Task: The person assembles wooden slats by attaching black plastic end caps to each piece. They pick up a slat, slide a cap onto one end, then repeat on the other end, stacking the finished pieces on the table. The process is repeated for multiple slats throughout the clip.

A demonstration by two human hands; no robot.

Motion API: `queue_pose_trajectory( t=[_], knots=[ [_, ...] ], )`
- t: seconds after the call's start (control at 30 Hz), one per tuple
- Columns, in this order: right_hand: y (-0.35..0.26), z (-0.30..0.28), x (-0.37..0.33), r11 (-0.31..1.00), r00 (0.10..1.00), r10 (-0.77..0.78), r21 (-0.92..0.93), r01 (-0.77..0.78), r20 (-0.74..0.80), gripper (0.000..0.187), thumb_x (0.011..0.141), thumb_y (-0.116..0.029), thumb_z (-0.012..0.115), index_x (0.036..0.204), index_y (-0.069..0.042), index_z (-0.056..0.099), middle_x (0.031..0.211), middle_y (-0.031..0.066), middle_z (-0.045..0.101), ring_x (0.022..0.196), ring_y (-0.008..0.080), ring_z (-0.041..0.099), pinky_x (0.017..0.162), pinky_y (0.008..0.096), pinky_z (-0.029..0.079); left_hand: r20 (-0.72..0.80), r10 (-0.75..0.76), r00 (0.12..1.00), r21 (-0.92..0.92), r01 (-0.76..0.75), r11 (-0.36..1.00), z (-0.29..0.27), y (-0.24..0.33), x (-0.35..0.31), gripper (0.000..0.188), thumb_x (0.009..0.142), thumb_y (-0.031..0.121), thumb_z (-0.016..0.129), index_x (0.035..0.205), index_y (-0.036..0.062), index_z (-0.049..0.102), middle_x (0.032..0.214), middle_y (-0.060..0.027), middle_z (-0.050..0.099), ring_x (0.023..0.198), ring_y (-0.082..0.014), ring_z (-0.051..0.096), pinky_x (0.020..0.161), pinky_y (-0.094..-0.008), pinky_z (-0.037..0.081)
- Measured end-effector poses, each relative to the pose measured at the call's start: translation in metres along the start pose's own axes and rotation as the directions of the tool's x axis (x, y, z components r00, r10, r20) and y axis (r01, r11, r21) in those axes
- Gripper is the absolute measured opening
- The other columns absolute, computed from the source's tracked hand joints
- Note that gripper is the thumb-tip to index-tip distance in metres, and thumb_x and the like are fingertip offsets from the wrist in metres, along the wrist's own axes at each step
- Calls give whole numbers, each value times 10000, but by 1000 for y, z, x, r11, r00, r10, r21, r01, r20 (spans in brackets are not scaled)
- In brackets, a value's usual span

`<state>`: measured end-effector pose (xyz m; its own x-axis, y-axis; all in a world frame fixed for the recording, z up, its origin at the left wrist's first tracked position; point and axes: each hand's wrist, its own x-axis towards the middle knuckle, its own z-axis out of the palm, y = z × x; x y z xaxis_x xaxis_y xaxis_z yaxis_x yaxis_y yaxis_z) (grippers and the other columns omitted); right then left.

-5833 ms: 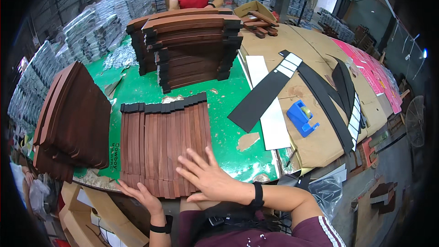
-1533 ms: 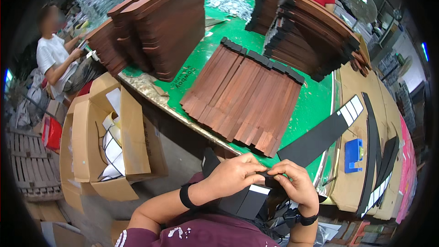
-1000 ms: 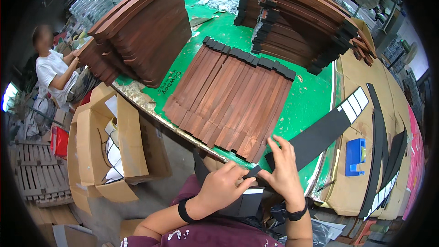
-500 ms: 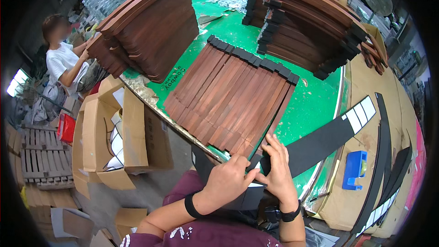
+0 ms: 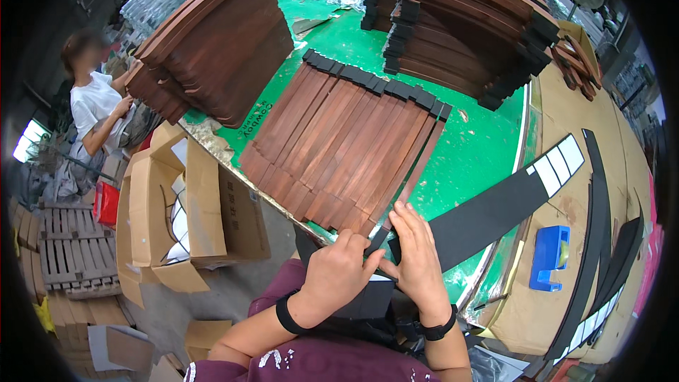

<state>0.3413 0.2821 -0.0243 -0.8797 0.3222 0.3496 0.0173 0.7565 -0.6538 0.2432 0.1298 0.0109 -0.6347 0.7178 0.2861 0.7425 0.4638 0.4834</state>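
Both hands meet at the near end of the rightmost reddish-brown wooden slat (image 5: 424, 163), by the table's front edge. My left hand (image 5: 338, 269) is closed, pinching a black strip (image 5: 378, 240) at that end. Along the slat's right side lie the fingers of my right hand (image 5: 417, 255), its thumb bent in toward the left thumb. The slat end itself is mostly hidden by the fingers. To its left runs a row of similar slats (image 5: 325, 148) with black-wrapped far ends. A wide black sheet (image 5: 488, 219) with white patches lies right of my right hand.
Tall stacks of slats stand at the back left (image 5: 219, 49) and back right (image 5: 460, 35) of the green table (image 5: 488, 148). A blue tape dispenser (image 5: 549, 258) and black strips (image 5: 594, 226) lie on cardboard at right. An open carton (image 5: 205, 205) stands at left. Another person (image 5: 95, 106) works beyond it.
My hands have shifted slightly at the slat's end, and the white patch between them no longer shows; a black strip shows there instead. The whole view has moved a little.
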Motion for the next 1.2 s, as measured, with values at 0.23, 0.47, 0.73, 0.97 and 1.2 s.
queue_pose_trajectory(
  t=[0.23, 0.47, 0.73, 0.97, 1.2],
  knots=[
    [1, -3, -2, 997, 1000, -12, 76, 12, 0, 711, 723, -70, 920, 1338, 9, 573, 1592, 234, 483, 1486, 454, 472, 1219, 525, 432, 24, 9, 1000, 20, -9, 1000, 2, 3, 4, 273, 863, 248, 873, 914, 36, 708, 831, -93, 675, 626, -263, 695, 563, -376, 571],
    [-1, -4, -2, 989, 1000, 31, 148, -31, 1, 790, 731, -50, 913, 1417, 23, 528, 1592, 241, 477, 1480, 459, 475, 1234, 532, 422, 67, -6, 998, -16, 7, 1000, 0, 5, 3, 279, 885, 254, 855, 910, 23, 699, 838, -116, 668, 662, -302, 706, 574, -388, 584],
    [-3, -7, -1, 996, 1000, 22, 87, -22, 7, 862, 716, -43, 914, 1469, 19, 499, 1591, 238, 486, 1479, 447, 483, 1231, 535, 425, 34, -1, 999, 11, 1, 1000, 3, 6, 4, 273, 850, 234, 884, 890, 42, 695, 784, -85, 652, 619, -250, 676, 556, -373, 555],
    [-5, -8, 0, 999, 1000, 11, 52, -11, 0, 879, 723, -49, 907, 1496, 22, 495, 1587, 237, 492, 1476, 444, 491, 1216, 540, 442, 22, 7, 1000, 44, -8, 999, 7, 7, 4, 252, 842, 206, 873, 885, 42, 685, 802, -91, 655, 633, -272, 680, 565, -387, 561],
    [-6, -8, 0, 999, 999, -36, 17, 36, -6, 819, 762, -59, 874, 1520, -139, 577, 1585, 249, 494, 1444, 453, 520, 1193, 540, 460, 32, 34, 999, 81, -36, 996, 7, 9, 4, 250, 865, 200, 841, 898, 20, 670, 855, -134, 661, 667, -325, 706, 581, -404, 591]
  ],
)
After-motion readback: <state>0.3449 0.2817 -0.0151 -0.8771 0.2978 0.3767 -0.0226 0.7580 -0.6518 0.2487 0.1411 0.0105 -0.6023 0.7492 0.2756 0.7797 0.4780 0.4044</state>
